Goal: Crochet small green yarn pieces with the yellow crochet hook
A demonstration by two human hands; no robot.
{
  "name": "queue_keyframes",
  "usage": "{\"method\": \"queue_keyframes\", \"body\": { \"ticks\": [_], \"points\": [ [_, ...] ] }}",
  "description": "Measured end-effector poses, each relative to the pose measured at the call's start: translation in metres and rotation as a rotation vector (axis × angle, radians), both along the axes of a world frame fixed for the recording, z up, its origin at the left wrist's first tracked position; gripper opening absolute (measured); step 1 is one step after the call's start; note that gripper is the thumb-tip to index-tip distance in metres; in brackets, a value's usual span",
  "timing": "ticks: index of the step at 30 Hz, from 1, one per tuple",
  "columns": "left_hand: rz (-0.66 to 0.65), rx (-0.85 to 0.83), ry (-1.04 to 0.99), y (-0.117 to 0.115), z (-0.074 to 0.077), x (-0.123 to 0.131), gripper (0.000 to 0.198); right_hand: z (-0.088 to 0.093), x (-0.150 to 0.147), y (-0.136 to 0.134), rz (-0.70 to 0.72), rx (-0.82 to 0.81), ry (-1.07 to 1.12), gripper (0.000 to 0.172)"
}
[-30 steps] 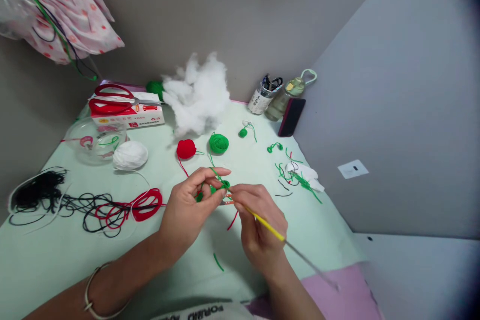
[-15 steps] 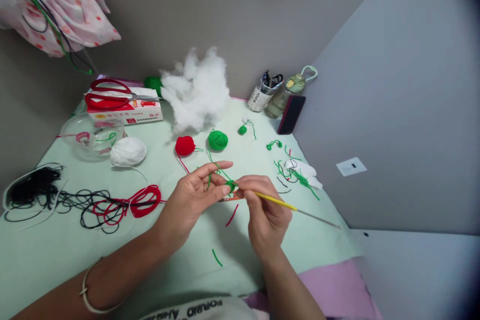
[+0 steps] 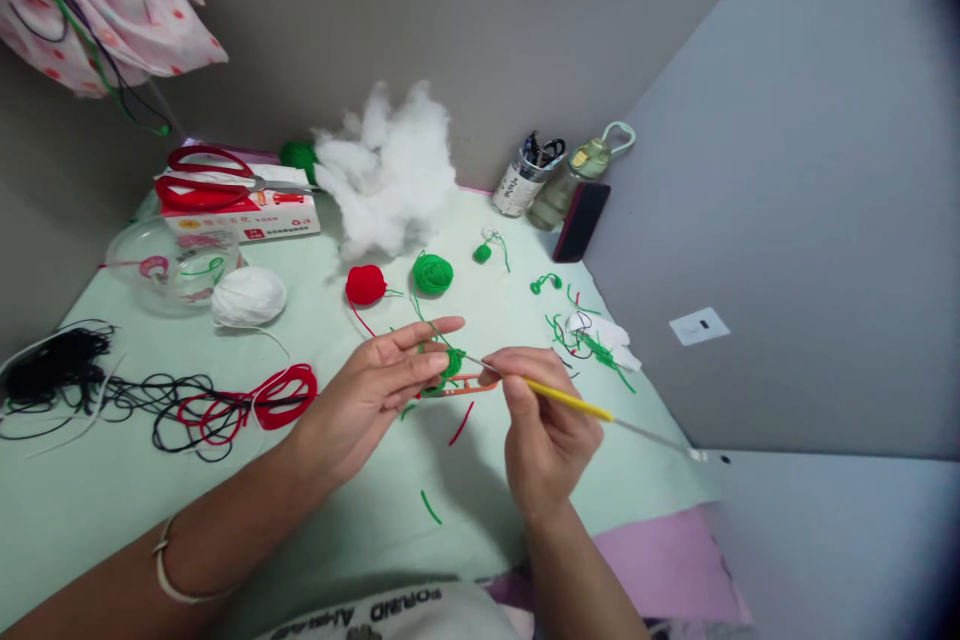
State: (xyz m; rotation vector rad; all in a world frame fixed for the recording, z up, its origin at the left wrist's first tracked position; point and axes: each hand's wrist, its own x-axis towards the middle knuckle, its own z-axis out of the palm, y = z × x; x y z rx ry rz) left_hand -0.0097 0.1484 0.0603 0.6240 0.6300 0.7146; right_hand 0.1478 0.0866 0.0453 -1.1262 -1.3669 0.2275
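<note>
My left hand (image 3: 382,380) pinches a small piece of green crochet work (image 3: 452,363) between thumb and fingers. A strand of green yarn runs from it to the green yarn ball (image 3: 433,274) lying beyond. My right hand (image 3: 551,430) is closed around the yellow grip of a crochet hook (image 3: 566,399), whose metal tip reaches the green work. The hook's other end points to the right. On the table below the hands lies an orange tool (image 3: 466,385), partly hidden by my fingers, so its kind is unclear.
White stuffing (image 3: 390,170) is heaped at the back, beside red-handled scissors (image 3: 206,178) on a box (image 3: 255,220). A red ball (image 3: 365,285), a white yarn ball (image 3: 249,296) and tangled black cord (image 3: 60,360) lie leftward. A phone (image 3: 581,223) leans against a bottle (image 3: 553,203) at the right.
My right hand has moved slightly right and down, drawing the hook back from the left fingers. More of the green piece and of the orange tool shows now. The view has shifted a little.
</note>
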Motion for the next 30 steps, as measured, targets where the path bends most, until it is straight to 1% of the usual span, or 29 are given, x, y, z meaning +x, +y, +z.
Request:
{"method": "queue_keyframes", "body": {
  "ticks": [2,4,6,9,13,18,26,30],
  "points": [
    [0.006,0.054,0.023,0.003,0.001,-0.001,0.035,0.008,0.001,0.002,0.075,-0.079,0.253,0.020],
    [-0.006,0.087,0.036,0.002,0.002,-0.001,0.036,0.011,0.000,0.004,0.150,-0.125,0.387,0.018],
    [-0.021,0.105,0.030,-0.001,0.002,0.001,0.037,0.010,-0.001,0.006,0.171,-0.142,0.384,0.016],
    [-0.016,0.141,0.026,-0.005,0.000,0.003,0.034,0.005,-0.002,0.008,0.156,-0.182,0.336,0.016],
    [-0.002,0.192,0.051,-0.006,-0.004,0.002,0.031,0.002,-0.001,0.009,0.193,-0.226,0.437,0.017],
    [0.023,0.212,0.103,-0.005,-0.005,0.001,0.030,0.000,0.000,0.009,0.211,-0.254,0.520,0.015],
    [0.039,0.244,0.170,-0.005,-0.006,-0.001,0.030,-0.002,-0.001,0.008,0.202,-0.266,0.516,0.015],
    [0.058,0.244,0.166,-0.006,-0.007,0.000,0.028,-0.003,0.001,0.008,0.204,-0.258,0.501,0.014]
  ]
}}
